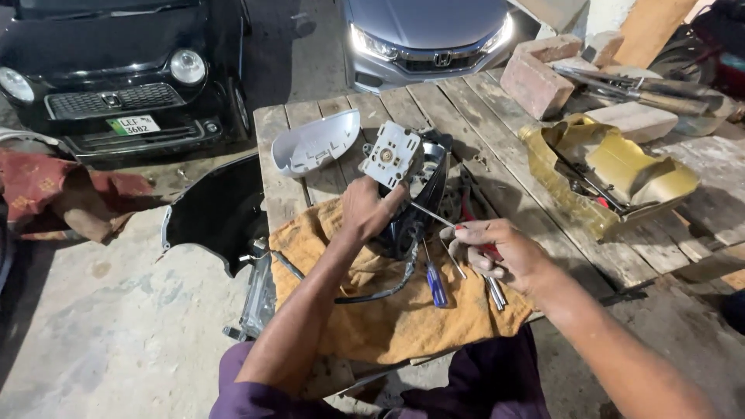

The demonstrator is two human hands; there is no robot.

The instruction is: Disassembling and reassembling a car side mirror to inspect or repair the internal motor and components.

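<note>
My left hand grips a black car side-mirror housing standing on an orange cloth. A white square motor unit tops the housing, just above my fingers. My right hand holds a red-handled screwdriver, whose thin metal shaft points left toward the housing. A blue-handled screwdriver lies on the cloth below the housing. A black cable trails from the housing over the cloth.
A grey mirror cover lies on the wooden plank table. A yellow cut container with tools sits right. Bricks and metal tools sit at the back. A black panel leans left; two cars are parked behind.
</note>
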